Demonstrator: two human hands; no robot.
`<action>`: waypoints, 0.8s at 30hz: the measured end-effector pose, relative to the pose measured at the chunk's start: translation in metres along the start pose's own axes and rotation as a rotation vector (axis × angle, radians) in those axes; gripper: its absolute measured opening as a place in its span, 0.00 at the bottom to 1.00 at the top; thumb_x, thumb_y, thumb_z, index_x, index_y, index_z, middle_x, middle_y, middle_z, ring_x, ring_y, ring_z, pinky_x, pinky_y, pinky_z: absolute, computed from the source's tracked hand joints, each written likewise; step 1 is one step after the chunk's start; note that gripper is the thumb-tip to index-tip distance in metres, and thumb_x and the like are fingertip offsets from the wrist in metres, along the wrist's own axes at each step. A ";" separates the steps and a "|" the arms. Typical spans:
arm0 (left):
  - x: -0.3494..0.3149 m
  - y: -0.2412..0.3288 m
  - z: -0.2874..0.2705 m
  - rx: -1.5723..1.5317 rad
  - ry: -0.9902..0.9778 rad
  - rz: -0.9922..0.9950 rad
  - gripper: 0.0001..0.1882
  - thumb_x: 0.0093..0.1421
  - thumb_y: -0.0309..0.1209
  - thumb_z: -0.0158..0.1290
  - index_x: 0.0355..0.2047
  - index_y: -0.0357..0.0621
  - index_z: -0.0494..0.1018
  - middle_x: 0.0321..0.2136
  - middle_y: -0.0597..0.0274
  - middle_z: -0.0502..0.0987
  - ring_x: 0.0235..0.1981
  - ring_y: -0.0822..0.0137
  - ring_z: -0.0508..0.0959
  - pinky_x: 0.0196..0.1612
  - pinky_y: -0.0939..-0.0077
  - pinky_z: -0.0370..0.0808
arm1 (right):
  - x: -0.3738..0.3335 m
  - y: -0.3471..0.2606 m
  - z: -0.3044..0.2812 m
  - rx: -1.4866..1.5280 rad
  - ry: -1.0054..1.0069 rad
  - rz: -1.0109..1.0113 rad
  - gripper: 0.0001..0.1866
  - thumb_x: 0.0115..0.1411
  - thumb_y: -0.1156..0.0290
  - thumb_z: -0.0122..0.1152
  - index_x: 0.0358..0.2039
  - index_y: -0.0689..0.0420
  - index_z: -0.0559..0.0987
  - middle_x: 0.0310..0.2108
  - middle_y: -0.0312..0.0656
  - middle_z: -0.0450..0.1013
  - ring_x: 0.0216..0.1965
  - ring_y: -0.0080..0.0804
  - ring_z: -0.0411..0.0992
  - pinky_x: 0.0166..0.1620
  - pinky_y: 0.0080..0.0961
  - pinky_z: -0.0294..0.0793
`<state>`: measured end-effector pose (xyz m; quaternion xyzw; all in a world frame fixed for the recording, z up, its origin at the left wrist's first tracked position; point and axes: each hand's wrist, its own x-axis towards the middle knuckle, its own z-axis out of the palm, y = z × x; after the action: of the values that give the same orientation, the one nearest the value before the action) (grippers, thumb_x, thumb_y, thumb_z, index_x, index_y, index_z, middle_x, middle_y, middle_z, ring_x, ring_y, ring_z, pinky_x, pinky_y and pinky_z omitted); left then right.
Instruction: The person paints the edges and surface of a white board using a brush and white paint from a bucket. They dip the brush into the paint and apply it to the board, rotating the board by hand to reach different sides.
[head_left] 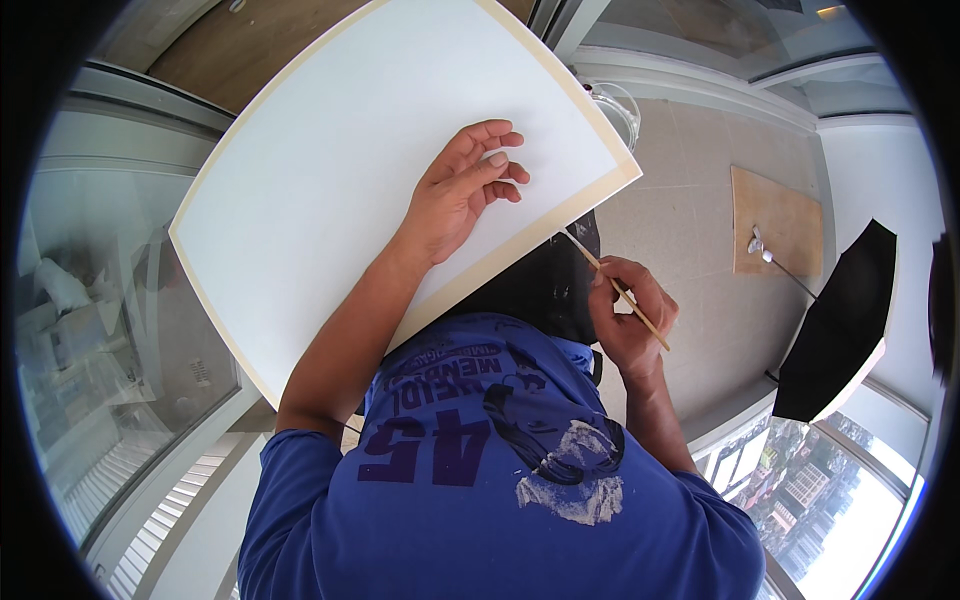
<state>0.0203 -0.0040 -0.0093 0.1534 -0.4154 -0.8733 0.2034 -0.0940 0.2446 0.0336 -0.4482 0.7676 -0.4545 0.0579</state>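
Note:
A large white board with a tan tape border slants across my lap and reaches away to the upper left. Over its right part is my left hand, palm turned sideways, with loosely bent fingers spread apart and nothing in them. Whether this hand rests on the board or hovers cannot be made out. My right hand pinches a thin paintbrush with a light wooden handle. The brush's whitish tip points up and left, close to the board's lower right edge.
Beyond the board's right corner stands a clear container, partly hidden. A brown panel lies on the tiled floor to the right. Near it is a black umbrella on a thin shaft. Glass panes rise on the left.

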 end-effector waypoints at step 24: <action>0.000 0.000 -0.001 0.000 -0.003 0.004 0.23 0.77 0.31 0.50 0.70 0.43 0.66 0.64 0.54 0.73 0.52 0.63 0.79 0.54 0.66 0.76 | -0.004 -0.008 0.010 0.005 -0.037 -0.101 0.11 0.56 0.86 0.69 0.40 0.60 0.83 0.34 0.47 0.84 0.30 0.36 0.85 0.35 0.28 0.84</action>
<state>0.0202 -0.0044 -0.0102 0.1513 -0.4159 -0.8730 0.2047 -0.0818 0.2399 0.0324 -0.4943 0.7417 -0.4505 0.0503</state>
